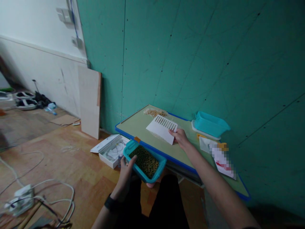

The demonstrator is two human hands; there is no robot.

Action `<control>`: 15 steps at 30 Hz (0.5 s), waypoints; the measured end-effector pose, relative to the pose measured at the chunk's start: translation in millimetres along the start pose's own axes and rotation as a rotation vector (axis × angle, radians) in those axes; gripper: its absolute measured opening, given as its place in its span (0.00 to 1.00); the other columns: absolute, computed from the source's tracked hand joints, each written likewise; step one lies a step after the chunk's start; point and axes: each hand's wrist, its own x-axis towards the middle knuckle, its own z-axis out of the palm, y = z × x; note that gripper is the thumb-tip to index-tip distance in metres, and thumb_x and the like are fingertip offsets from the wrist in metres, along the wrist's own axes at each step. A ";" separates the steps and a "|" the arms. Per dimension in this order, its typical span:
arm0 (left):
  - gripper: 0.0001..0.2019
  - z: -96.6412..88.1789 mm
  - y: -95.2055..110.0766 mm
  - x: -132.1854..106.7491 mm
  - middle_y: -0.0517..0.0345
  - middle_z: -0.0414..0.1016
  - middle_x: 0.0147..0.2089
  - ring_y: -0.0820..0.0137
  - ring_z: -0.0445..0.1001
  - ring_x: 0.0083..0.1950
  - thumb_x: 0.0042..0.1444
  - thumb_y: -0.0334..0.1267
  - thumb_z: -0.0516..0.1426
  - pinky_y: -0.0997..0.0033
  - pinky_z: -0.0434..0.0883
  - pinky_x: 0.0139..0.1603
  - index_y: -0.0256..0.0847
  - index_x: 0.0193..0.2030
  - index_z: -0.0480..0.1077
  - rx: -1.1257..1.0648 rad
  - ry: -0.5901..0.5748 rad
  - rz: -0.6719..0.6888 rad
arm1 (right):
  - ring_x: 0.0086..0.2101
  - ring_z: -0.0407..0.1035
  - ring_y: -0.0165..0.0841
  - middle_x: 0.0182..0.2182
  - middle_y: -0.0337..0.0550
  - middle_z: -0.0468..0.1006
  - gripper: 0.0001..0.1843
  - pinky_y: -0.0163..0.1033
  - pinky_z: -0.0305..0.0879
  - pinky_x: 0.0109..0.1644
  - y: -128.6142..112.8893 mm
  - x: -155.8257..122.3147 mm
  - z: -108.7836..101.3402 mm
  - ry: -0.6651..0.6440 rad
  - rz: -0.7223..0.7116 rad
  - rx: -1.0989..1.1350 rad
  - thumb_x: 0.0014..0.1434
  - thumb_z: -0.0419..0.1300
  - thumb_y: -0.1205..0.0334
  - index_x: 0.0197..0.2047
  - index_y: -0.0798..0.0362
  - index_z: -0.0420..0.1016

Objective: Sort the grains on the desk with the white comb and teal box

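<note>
My left hand (128, 167) grips the left side of a turquoise plastic tub (160, 167), thumb over the rim. Dark green and yellowish beans (145, 160) fill the tub, which is held at the table's near edge above my lap. In my right hand (179, 136) is a white slotted card (159, 128), pinched at its right end, a row of slots along its far side. The card is tilted over the tabletop (133, 127), and pale grains show below it. Behind the card lies a pile of yellowish beans (154, 112).
A second turquoise tub (211, 124) stands on a white lid at the table's right, near a blurred packet (222, 160). An open white box (111, 152) with cables sits on the floor by the table. More cables (69, 197) lie at left. A board (89, 101) leans on the wall.
</note>
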 end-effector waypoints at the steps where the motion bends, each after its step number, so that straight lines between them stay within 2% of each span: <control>1: 0.41 -0.1 0.2 0.2 0.42 0.77 0.56 0.55 0.82 0.50 0.52 0.53 0.70 0.59 0.82 0.44 0.47 0.68 0.58 -0.001 0.000 -0.006 | 0.26 0.76 0.40 0.23 0.44 0.79 0.23 0.42 0.72 0.28 -0.5 -1.8 2.3 -0.018 0.009 -0.006 0.38 0.74 0.44 0.28 0.53 0.76; 4: 0.41 -0.8 0.6 0.4 0.44 0.77 0.55 0.54 0.82 0.50 0.52 0.54 0.69 0.57 0.82 0.42 0.50 0.68 0.56 0.015 0.006 -0.049 | 0.24 0.75 0.40 0.22 0.43 0.79 0.22 0.42 0.72 0.26 -5.6 -6.0 5.1 -0.044 0.053 0.031 0.39 0.74 0.45 0.27 0.52 0.75; 7: 0.40 -1.6 -0.4 2.2 0.46 0.78 0.52 0.54 0.82 0.48 0.53 0.54 0.69 0.56 0.82 0.41 0.51 0.68 0.56 0.022 0.016 -0.069 | 0.26 0.76 0.40 0.24 0.45 0.81 0.20 0.42 0.74 0.28 -12.2 -12.0 -7.6 0.001 0.061 0.118 0.40 0.75 0.48 0.28 0.52 0.75; 11: 0.40 -2.5 -2.4 4.4 0.44 0.77 0.53 0.54 0.81 0.48 0.51 0.54 0.70 0.58 0.82 0.39 0.47 0.67 0.60 0.032 0.029 -0.031 | 0.33 0.80 0.46 0.30 0.50 0.84 0.22 0.45 0.76 0.33 -9.2 -31.3 -51.9 0.068 0.024 0.118 0.39 0.76 0.47 0.30 0.52 0.77; 15: 0.43 -2.9 -1.1 -0.1 0.39 0.74 0.57 0.50 0.80 0.50 0.50 0.59 0.68 0.58 0.82 0.34 0.46 0.68 0.58 0.059 -0.024 0.005 | 0.31 0.80 0.47 0.28 0.50 0.84 0.23 0.46 0.75 0.31 4.7 -57.7 -90.2 0.157 0.054 0.062 0.39 0.76 0.46 0.31 0.52 0.77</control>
